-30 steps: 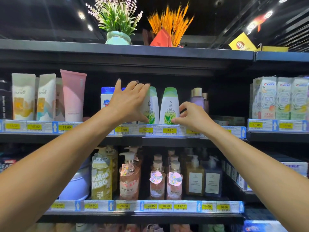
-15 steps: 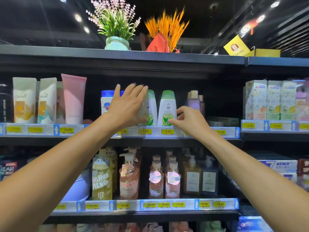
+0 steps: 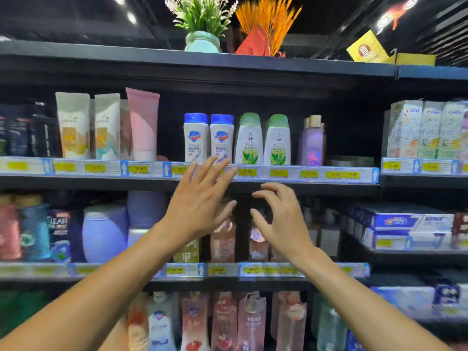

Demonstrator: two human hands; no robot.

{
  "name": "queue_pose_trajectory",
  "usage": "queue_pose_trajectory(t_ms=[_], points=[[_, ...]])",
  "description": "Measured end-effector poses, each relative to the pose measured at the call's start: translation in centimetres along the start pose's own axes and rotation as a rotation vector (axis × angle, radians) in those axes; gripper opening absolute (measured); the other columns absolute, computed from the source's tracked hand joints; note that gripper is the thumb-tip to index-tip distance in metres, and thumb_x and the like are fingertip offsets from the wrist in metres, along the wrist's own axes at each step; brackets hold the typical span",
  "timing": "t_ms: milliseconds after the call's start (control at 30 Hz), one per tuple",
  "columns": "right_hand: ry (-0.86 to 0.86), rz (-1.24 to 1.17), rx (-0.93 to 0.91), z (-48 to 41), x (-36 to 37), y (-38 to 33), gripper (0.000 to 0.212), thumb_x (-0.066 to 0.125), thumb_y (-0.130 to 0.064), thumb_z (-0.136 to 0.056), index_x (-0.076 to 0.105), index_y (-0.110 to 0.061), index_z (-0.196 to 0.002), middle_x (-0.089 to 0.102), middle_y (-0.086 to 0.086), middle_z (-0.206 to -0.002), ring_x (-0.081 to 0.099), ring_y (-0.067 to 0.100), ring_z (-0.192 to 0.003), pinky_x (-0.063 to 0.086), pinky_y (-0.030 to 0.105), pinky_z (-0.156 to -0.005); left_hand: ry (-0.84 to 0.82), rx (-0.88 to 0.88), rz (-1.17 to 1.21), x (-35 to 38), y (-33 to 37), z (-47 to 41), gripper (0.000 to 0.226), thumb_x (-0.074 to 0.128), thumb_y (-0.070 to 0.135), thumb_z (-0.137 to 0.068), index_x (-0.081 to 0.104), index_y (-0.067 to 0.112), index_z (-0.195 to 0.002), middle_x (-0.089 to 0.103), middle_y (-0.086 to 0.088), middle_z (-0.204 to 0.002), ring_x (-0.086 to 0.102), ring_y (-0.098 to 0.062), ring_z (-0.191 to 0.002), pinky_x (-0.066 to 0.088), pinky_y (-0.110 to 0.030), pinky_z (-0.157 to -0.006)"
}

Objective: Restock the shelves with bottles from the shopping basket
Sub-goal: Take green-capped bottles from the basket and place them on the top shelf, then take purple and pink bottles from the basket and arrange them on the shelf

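Observation:
Two white bottles with blue caps point(image 3: 209, 138) stand side by side on the upper product shelf point(image 3: 278, 182). Right of them stand two white bottles with green caps point(image 3: 263, 140), then a purple bottle point(image 3: 311, 143). My left hand point(image 3: 202, 201) hovers in front of the shelf edge below the blue-capped bottles, fingers spread and straight, holding nothing. My right hand point(image 3: 281, 219) is just below the shelf under the green-capped bottles, fingers loosely curled, empty. The shopping basket is out of view.
Tubes point(image 3: 106, 126) fill the shelf's left part and toothpaste boxes point(image 3: 428, 130) its right. Pump bottles point(image 3: 222, 239) stand on the shelf below, refill pouches point(image 3: 222, 323) lower still. A potted plant point(image 3: 202, 29) sits on top.
Both hands have let go of the bottles and drawn back and down from the shelf. The blue-capped and green-capped bottles now stand uncovered. The view has tilted downward.

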State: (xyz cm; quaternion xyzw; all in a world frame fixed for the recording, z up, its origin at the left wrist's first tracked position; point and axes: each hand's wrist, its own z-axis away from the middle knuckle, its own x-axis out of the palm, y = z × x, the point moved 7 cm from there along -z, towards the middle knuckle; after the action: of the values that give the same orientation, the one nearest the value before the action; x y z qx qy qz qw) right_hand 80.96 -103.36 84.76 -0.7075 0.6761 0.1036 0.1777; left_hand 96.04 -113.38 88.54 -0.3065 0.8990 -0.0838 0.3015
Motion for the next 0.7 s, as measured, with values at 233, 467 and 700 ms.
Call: queue_pose_trajectory(t_ms=[233, 467, 700], points=[[-0.225, -0.077, 0.036, 8.6, 8.0, -5.9, 0.035, 0.071, -0.025, -0.088, 0.066, -0.015, -0.121, 0.055, 0.002, -0.129, 0.051, 0.023, -0.126, 0.04, 0.035, -0.109, -0.164, -0.066, 0.092, 3.2, -2.0, 13.6, 0.069, 0.052, 0.051, -0.091, 0.047, 0.017, -0.151, 0.039, -0.007, -0.163, 0.03, -0.031, -0.153, 0.029, -0.055, -0.121], [-0.518, -0.169, 0.131, 20.3, 17.4, -11.2, 0.039, 0.075, -0.02, -0.087, 0.065, -0.016, -0.125, 0.055, 0.003, -0.13, 0.051, 0.024, -0.127, 0.042, 0.04, -0.109, -0.443, -0.221, 0.167, 7.3, -3.9, 31.1, 0.068, 0.054, 0.052, -0.094, 0.044, 0.02, -0.154, 0.036, -0.005, -0.164, 0.026, -0.029, -0.155, 0.027, -0.054, -0.122], [-0.929, -0.23, 0.275, 36.6, 25.7, -13.9, 0.04, 0.071, -0.022, -0.094, 0.06, -0.014, -0.131, 0.051, 0.004, -0.135, 0.044, 0.023, -0.129, 0.042, 0.041, -0.11, -0.824, -0.399, 0.257, 11.9, -1.9, 51.0, 0.07, 0.055, 0.051, -0.097, 0.038, 0.021, -0.157, 0.031, -0.006, -0.167, 0.02, -0.029, -0.157, 0.025, -0.055, -0.124]])
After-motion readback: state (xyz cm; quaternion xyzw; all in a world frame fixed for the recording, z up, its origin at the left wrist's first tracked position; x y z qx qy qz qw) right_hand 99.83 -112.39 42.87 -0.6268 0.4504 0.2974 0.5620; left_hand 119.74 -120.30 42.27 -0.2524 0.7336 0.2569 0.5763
